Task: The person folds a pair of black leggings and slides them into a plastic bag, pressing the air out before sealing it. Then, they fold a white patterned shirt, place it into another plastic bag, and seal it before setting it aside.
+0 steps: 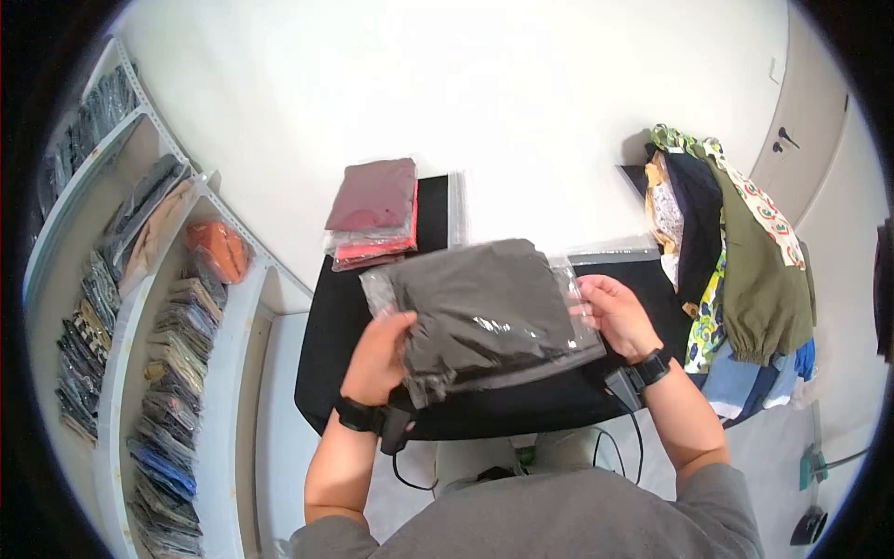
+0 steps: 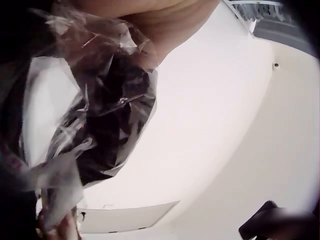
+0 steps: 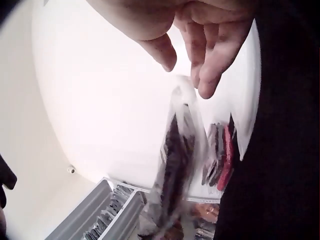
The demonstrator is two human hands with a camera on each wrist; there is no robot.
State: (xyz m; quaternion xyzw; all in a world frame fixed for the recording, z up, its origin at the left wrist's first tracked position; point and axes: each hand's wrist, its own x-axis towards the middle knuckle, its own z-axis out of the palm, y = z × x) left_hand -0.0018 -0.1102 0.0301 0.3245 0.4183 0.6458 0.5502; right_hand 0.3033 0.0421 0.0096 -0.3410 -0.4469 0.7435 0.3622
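Observation:
A folded dark grey garment in a clear plastic bag [image 1: 489, 312] is held up over the black table. My left hand [image 1: 377, 354] grips its left side, thumb on top; in the left wrist view crinkled plastic [image 2: 120, 110] hangs below that hand [image 2: 165, 20]. At the bag's right edge is my right hand [image 1: 615, 312]. The right wrist view shows this hand [image 3: 200, 40] with thumb and fingers apart, fingertips right by the end of the bag [image 3: 175, 155], which is seen nearly edge-on.
Bagged maroon and red garments [image 1: 372, 200] are stacked at the black table's [image 1: 326, 373] back left. Loose clothes [image 1: 754, 270] hang over its right side. Clear plastic bags [image 1: 610, 252] lie along the back. Shelves [image 1: 140, 270] with packed clothes line the left.

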